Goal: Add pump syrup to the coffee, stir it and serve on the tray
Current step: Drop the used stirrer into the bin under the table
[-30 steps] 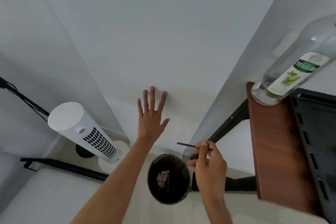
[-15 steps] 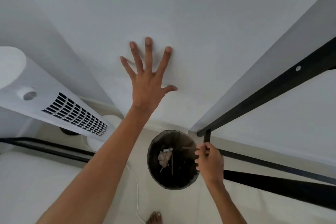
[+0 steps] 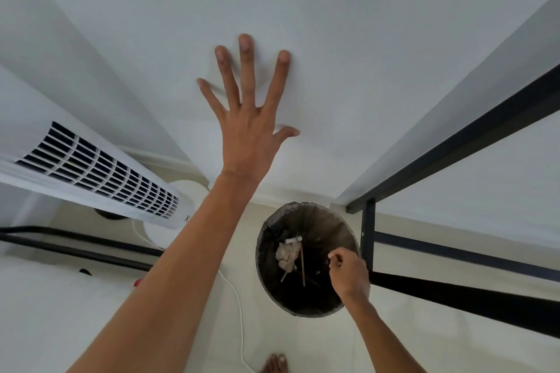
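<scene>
My left hand (image 3: 248, 127) is spread flat against the white wall, fingers apart, holding nothing. My right hand (image 3: 348, 272) hovers over the right rim of a round black-lined trash bin (image 3: 339, 221) on the floor. Its fingers are curled together, and I see no stick between them. Inside the bin lie a thin wooden stir stick (image 3: 302, 263), a second short stick and a crumpled tissue (image 3: 285, 254). The coffee, the syrup bottle and the tray are out of view.
A white tower fan (image 3: 91, 166) leans in from the left, and its white cord (image 3: 239, 312) runs across the floor. A black metal table frame (image 3: 454, 254) stands right of the bin. A bare foot (image 3: 274, 363) shows at the bottom edge.
The view has dropped closer to the bin, and the table top and bottle have left it. My right hand has lowered over the bin, and the dark stick it pinched no longer shows.
</scene>
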